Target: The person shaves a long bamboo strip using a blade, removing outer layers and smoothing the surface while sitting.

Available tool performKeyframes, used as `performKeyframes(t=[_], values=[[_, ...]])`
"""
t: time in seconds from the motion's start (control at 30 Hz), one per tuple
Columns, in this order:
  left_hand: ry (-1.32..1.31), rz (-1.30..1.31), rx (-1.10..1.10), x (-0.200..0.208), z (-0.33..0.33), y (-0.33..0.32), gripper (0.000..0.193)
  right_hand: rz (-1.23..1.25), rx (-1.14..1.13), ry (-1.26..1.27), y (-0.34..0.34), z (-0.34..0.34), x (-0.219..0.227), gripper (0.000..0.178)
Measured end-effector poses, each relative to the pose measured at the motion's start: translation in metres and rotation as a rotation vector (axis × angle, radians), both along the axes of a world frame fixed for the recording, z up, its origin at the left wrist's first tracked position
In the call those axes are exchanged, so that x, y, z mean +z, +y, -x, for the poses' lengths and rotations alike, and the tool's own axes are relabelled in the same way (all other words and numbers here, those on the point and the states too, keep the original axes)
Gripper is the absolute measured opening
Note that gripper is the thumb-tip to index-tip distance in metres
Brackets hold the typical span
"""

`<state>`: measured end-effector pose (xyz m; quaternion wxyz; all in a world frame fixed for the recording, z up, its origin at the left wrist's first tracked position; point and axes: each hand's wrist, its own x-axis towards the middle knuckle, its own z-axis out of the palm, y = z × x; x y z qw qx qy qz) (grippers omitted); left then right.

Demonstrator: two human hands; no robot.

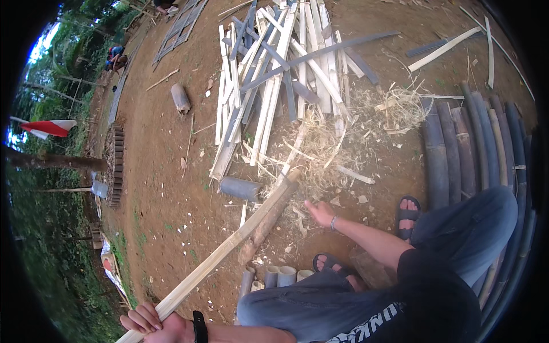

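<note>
A long pale split bamboo strip (220,251) slants from the lower left up toward the middle of the view. My left hand (153,327), wearing a dark wristband, has its fingers wrapped around the strip's near end. Under the strip's far part lies a short round log (267,222), which seems to support it. My right hand (321,214), with a bracelet at the wrist, is closed just right of the log. What it grips is too blurred and small to make out. Thin curly shavings (320,146) lie heaped beyond the strip's far end.
A pile of split bamboo strips (280,74) covers the ground ahead. Dark bamboo poles (437,154) lie at my right. A short bamboo piece (240,188) rests left of the log, and cut bamboo sections (286,276) stand by my leg. A person (117,57) crouches far left.
</note>
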<state>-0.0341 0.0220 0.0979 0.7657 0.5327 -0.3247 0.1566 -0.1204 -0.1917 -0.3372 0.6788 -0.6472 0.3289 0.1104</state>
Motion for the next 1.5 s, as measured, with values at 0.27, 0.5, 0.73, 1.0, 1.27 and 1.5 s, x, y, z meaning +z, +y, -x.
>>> performKeyframes(t=[0.27,0.5,0.73,1.0,1.27,1.5], values=[[0.049,0.178,0.144,0.0,-0.003,-0.012,0.063,0.055,0.016,-0.257,0.015,0.017,0.014,0.076],[0.083,0.038,0.123,-0.014,-0.035,0.045,0.068,-0.232,-0.065,0.1,-0.015,-0.011,0.003,0.076],[0.151,0.06,0.222,-0.015,-0.043,0.067,0.07,-0.005,-0.004,0.114,-0.01,-0.003,-0.029,0.074],[0.23,0.182,0.566,-0.02,-0.06,0.063,0.067,0.066,0.064,0.101,-0.022,0.003,-0.021,0.075],[0.236,0.216,0.836,-0.015,-0.079,0.03,0.063,0.102,0.07,0.177,-0.038,0.001,-0.017,0.074],[0.234,0.237,0.905,-0.011,-0.076,0.023,0.062,0.113,0.048,-0.007,-0.014,0.007,-0.023,0.055]])
